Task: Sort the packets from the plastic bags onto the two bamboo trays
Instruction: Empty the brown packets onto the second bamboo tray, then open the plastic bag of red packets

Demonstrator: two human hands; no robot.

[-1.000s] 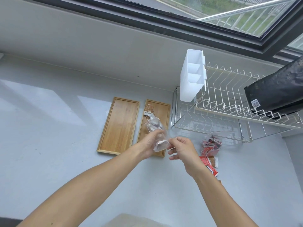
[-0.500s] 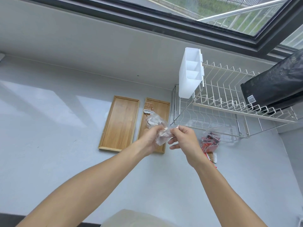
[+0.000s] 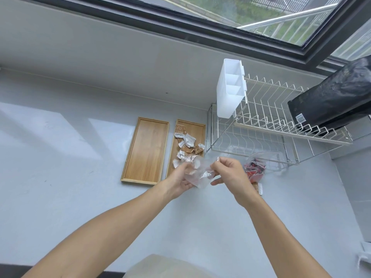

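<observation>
Fingers of the left hand (image 3: 178,180) curl around one end of a clear plastic bag (image 3: 197,173); the right hand (image 3: 230,173) pinches the opposite edge between thumb and forefinger. Both hands hold the bag above the near end of the right bamboo tray (image 3: 197,127). White and brown packets (image 3: 187,144) lie scattered on that tray, some directly beneath the bag. The left bamboo tray (image 3: 146,150) sits just beside it, apart from the hands. A second bag of red packets (image 3: 255,169) rests on the grey counter (image 3: 60,167) beside the right hand, below the wire dish rack (image 3: 267,121).
</observation>
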